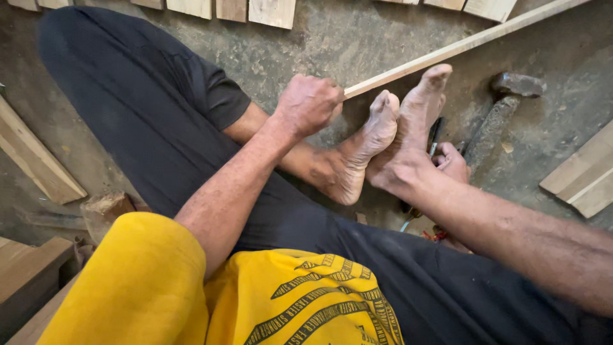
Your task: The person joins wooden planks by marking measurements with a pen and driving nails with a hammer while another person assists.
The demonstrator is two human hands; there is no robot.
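Left hand (310,102): closed in a fist around the near end of a long thin wooden strip (460,46), which runs diagonally up and right across the concrete floor (357,38). Right hand (447,163): fingers curled beside the right foot, gripping a dark tool (436,133) that is mostly hidden; its kind cannot be told. A hammer (501,108) lies on the floor just right of the feet. Wooden boards (584,172) lie at the right edge

packages: none | labels: none | signs: none | screens: none
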